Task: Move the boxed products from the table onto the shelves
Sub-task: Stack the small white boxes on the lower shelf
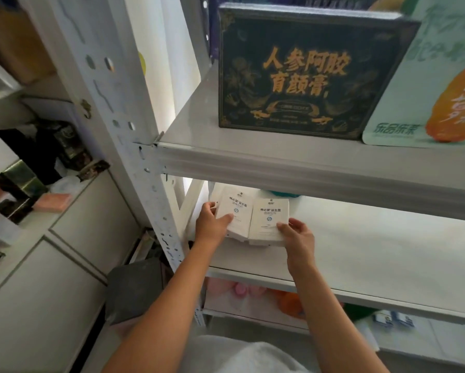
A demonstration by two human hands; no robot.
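Two white boxes with blue print lie side by side at the left end of the middle shelf (374,254) of a white metal rack. My left hand (208,224) grips the left white box (235,211), thumb on its top and fingers round its left edge. My right hand (297,236) holds the right white box (269,219) at its near right corner, thumb on top. Both boxes rest on or just above the shelf board; I cannot tell which.
On the upper shelf (199,146) stand a dark box with gold lettering (306,74) and a pale green pouch (425,103). The rack's perforated white upright (134,146) rises at left. A lower shelf holds pink and orange packs (253,294). A counter with dark packages (37,168) lies far left.
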